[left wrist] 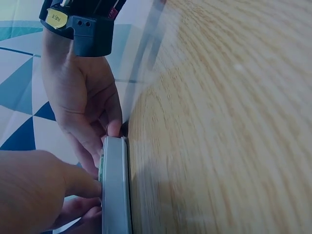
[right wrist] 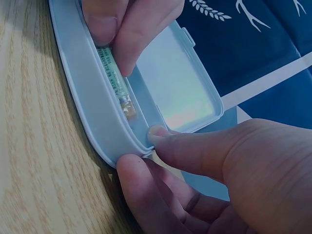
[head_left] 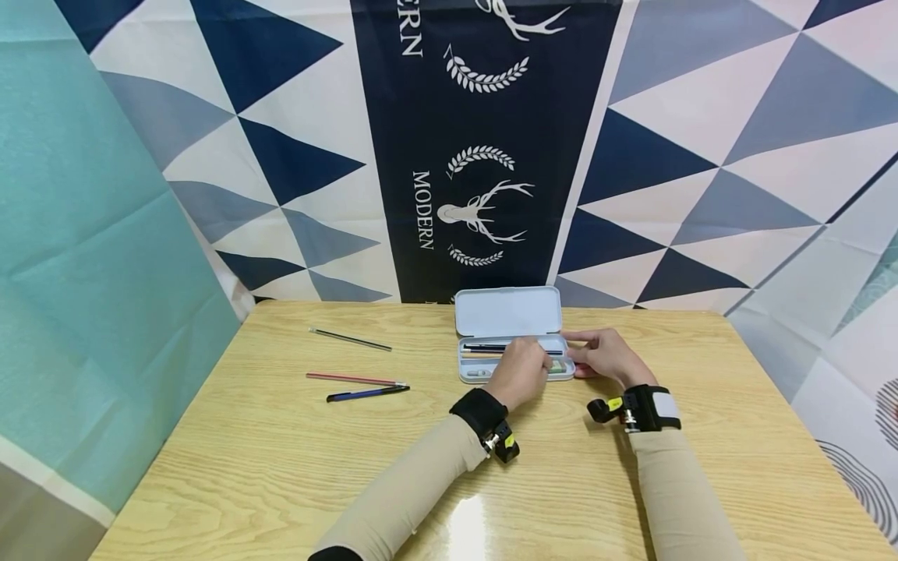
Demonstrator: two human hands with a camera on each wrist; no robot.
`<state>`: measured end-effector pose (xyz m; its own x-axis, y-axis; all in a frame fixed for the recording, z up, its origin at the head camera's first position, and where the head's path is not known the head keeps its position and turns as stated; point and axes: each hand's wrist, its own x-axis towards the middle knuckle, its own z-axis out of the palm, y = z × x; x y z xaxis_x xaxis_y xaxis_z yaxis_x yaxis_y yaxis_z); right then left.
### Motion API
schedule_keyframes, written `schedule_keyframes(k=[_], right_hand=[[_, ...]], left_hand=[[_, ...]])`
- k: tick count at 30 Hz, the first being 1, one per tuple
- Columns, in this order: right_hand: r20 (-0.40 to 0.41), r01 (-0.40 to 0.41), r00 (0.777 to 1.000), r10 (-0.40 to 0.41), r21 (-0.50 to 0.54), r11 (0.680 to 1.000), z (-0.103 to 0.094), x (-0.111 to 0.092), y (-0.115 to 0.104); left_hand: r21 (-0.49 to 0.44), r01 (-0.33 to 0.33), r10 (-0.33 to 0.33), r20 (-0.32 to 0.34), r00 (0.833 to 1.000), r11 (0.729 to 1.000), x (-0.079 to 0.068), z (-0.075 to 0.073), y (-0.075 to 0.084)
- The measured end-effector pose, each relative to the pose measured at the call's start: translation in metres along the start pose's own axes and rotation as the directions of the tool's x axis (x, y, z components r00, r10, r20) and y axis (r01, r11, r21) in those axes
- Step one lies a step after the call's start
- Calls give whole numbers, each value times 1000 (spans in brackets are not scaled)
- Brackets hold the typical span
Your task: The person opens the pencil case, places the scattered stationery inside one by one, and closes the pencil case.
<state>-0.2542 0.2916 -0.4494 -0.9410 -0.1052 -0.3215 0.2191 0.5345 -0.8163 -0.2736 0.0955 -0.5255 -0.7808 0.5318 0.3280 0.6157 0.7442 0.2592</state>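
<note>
An open light-blue pencil case [head_left: 508, 312] stands at the back of the table, its lid raised. My left hand [head_left: 521, 370] reaches into its tray, thumb and fingers pinching a small green-wrapped eraser [right wrist: 113, 75] with a barcode label. That eraser lies along the front wall, near the right end. At the right end, my right hand [head_left: 606, 357] grips the case, thumb on the rim [right wrist: 151, 146] and fingers against the outside. Pencils [head_left: 484, 348] lie in the rear part of the tray, partly hidden by my left hand. A small pale item [head_left: 479, 373] sits in the front left part.
To the left on the wooden table [head_left: 281, 467] lie a dark pencil [head_left: 351, 339], a red pencil [head_left: 351, 379] and a blue pen [head_left: 368, 393]. A patterned cloth [head_left: 484, 156] hangs right behind the table's back edge.
</note>
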Motion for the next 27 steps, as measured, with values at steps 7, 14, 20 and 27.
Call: schedule_keyframes(k=[7, 14, 20, 27], right_hand=[[5, 20, 1000, -20, 0, 1000, -1, -1, 1], [11, 30, 1000, -30, 6, 1000, -1, 0, 1], [13, 36, 999, -36, 4, 999, -1, 1, 2], [17, 33, 999, -33, 5, 999, -1, 1, 3]], left_hand=[[22, -19, 19, 1, 1000, 1000, -4, 0, -2], [28, -9, 9, -5, 1000, 1000, -6, 0, -2], [17, -28, 29, -2, 1000, 999, -6, 0, -5], [-32, -20, 22, 38, 999, 999, -6, -11, -8]])
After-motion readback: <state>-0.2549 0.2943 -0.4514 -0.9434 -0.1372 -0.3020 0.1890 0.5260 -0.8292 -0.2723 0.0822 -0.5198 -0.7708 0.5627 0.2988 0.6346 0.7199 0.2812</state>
